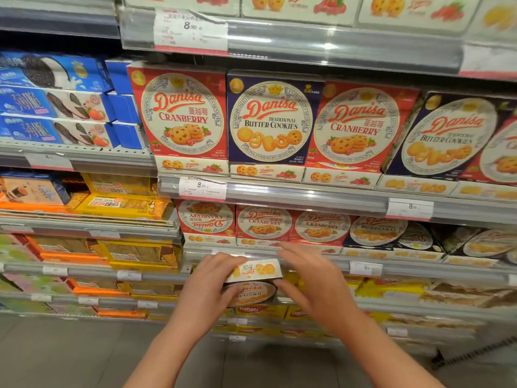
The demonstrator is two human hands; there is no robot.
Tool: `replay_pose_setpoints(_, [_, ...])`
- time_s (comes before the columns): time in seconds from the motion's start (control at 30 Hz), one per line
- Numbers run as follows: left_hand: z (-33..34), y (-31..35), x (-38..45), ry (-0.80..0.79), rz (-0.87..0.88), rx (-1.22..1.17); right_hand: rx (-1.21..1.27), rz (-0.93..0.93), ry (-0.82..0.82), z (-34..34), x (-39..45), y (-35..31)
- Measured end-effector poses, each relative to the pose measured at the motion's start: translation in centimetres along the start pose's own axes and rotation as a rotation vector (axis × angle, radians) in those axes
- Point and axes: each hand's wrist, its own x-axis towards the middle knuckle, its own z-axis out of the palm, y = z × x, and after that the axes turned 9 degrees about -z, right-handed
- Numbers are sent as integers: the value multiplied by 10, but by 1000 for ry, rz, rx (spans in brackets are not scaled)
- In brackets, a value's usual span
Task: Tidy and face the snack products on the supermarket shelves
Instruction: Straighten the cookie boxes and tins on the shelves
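A Danisa butter cookie box point(253, 278) is held in front of the lower shelves, its white top edge up and its print upside down. My left hand point(208, 284) grips its left side, fingers curled over the top corner. My right hand point(305, 278) holds its right side with thumb below and fingers above. On the shelf just behind stand red Danisa cranberry boxes point(264, 224); the leftmost one point(206, 218) is upside down. A shelf higher stand larger cranberry point(181, 113) and butter cookie point(272, 121) boxes, facing front.
Blue sandwich-cookie boxes point(56, 102) fill the upper left bay. Yellow and orange cracker boxes point(123, 204) lie below them. Yellow Nabati packs point(251, 310) sit on the lowest shelves. Price rails point(307, 191) with tags jut from each shelf edge. Grey floor point(70, 354) lies below.
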Motion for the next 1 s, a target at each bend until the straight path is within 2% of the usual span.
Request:
replay_pose_setpoints(0.13, [17, 38, 9, -67, 70, -28, -101, -130, -65, -9, -15, 3])
replay_pose_setpoints(0.23, [32, 69, 15, -73, 109, -4, -161, -134, -71, -17, -33, 18])
replay_pose_setpoints(0.47, [72, 133, 24, -146, 212, 64, -212, -28, -69, -45, -84, 59])
replay_pose_setpoints(0.57, [87, 163, 27, -153, 255, 60, -193, 63, -122, -65, -101, 78])
replay_pose_setpoints(0.67, [95, 189, 33, -65, 286, -15, -157, 219, -147, -84, -122, 109])
replay_pose_setpoints(0.8, [103, 212, 51, 207, 395, 23, -291, 291, -145, -129, -149, 148])
replay_pose_setpoints(0.9, [104, 226, 66, 305, 334, 191, -395, 389, -119, -151, -165, 181])
replay_pose_setpoints(1.0, [108, 238, 77, 305, 244, 319, -451, 384, -35, -165, -177, 211])
